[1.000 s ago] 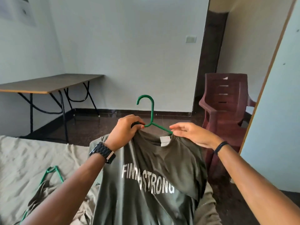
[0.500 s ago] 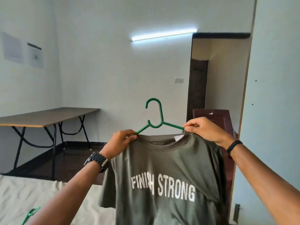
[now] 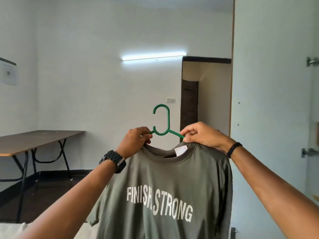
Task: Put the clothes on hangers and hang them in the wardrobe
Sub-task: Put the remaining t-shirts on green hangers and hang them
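I hold the olive-green cotton T-shirt (image 3: pixel 165 190) up in front of me, my left hand (image 3: pixel 136 141) and right hand (image 3: pixel 201 135) each pinching its shoulders against the green plastic hanger (image 3: pixel 163 128), so the printed front hangs straight for the wardrobe.

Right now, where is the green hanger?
In the head view the green hanger is at centre, inside the neck of the olive T-shirt, held up between the left hand and right hand.
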{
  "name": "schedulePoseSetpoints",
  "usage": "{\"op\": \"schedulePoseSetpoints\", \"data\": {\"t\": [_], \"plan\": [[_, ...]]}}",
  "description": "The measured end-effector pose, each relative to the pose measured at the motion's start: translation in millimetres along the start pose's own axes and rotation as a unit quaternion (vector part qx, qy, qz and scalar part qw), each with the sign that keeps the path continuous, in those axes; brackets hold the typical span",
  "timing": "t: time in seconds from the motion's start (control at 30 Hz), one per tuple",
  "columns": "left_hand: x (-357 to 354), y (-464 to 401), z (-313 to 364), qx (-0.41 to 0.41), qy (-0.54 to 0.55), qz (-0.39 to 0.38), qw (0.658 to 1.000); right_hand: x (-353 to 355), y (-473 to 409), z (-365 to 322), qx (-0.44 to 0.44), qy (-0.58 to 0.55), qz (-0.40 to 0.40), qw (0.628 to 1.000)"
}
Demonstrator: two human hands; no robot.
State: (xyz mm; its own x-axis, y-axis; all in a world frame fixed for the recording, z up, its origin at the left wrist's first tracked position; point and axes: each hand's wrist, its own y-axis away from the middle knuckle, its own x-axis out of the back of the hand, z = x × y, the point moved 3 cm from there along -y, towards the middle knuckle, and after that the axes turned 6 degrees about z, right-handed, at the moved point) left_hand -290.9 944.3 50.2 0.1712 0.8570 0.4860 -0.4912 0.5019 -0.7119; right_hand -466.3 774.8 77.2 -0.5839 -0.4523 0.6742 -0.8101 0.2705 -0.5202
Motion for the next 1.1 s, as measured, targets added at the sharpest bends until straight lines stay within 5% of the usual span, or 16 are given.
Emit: {"op": "schedulePoseSetpoints", "data": {"t": [0.17,0.4,0.53,0.63,0.77,0.93,1.1], "plan": [[-6,-18,15,-0.001,0.010,0.025,1.000,36,-1,-20,-0.015,-0.117,0.057,0.991],[-13,-51,60,-0.046,0.006,0.066,0.997,99,14,-11,-0.056,0.206,-0.033,0.976],[-32,-72,88,-0.069,0.003,0.063,0.996,123,20,0,-0.027,0.192,0.071,0.979],[-55,-89,113,-0.090,0.010,0.044,0.995,151,28,14,-0.072,0.122,0.051,0.989],[-91,-111,136,-0.106,0.023,0.053,0.993,188,34,40,-0.092,0.250,0.035,0.963],[-151,-142,166,-0.120,0.080,0.072,0.987,238,50,81,-0.069,0.285,0.138,0.946],[-243,-169,183,-0.157,0.022,0.126,0.979,278,61,147,-0.065,0.323,0.241,0.913]]}}
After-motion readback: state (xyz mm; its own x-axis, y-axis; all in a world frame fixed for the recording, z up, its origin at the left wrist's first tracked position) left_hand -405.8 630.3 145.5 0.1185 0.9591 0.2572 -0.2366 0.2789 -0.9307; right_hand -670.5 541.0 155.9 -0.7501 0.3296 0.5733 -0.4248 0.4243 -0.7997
